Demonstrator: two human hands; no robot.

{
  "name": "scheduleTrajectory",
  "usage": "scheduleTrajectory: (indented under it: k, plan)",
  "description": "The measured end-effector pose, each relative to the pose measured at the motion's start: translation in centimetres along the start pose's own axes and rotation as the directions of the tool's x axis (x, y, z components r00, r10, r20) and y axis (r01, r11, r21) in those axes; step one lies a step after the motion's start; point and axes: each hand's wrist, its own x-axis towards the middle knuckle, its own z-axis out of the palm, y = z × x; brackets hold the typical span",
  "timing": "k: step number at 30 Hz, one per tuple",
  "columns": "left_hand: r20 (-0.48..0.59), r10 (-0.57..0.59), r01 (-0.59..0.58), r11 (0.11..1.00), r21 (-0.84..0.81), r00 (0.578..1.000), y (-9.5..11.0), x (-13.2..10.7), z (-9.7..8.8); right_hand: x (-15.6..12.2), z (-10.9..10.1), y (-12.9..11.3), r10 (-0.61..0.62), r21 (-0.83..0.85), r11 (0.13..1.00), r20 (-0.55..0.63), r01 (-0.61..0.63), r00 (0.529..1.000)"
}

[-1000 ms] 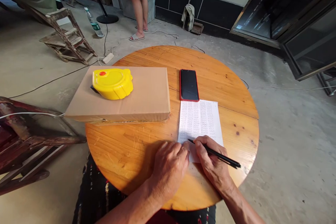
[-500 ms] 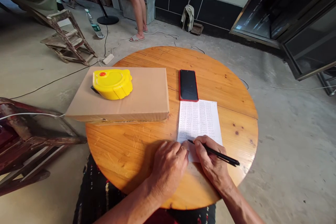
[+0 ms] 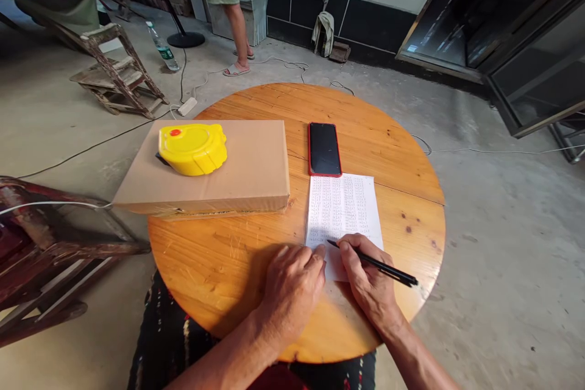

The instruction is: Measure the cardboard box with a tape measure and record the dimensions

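Round surface (image 3: 192, 250) is carrying a written sheet (image 3: 342, 204), lying under and beyond the right grip (image 3: 371, 274), which is tightly pinching a black pen (image 3: 388, 269), tip pointing at the writing; the left grip (image 3: 292, 280) is resting curled over the sheet's near left corner, contents hidden; a phone (image 3: 325, 149) is lying farther ahead

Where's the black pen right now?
In the head view, the black pen is right of centre, held in the right hand, its tip by the lowest visible written lines on the paper, near the left hand.
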Motion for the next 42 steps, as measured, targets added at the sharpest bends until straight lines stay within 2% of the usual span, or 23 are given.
scheduleTrajectory:
  k: [18, 24, 42]
  plan:
    - [-0.019, -0.002, 0.002, 1.0, -0.002, 1.0, -0.01, 0.01, -0.06, 0.31, 0.18, -0.14, 0.003, -0.005, 1.0, 0.038, -0.003, 0.999]
    - [-0.013, -0.01, 0.01, 1.0, 0.002, 1.0, 0.01, -0.07, -0.01, 0.33, 0.4, -0.29, -0.042, -0.031, 0.999, 0.027, 0.043, 0.999]
    - [-0.014, 0.006, -0.006, 1.0, -0.004, 1.0, -0.05, -0.05, 0.09, 0.42, 0.18, -0.41, -0.042, -0.04, 0.998, 0.022, 0.043, 0.999]
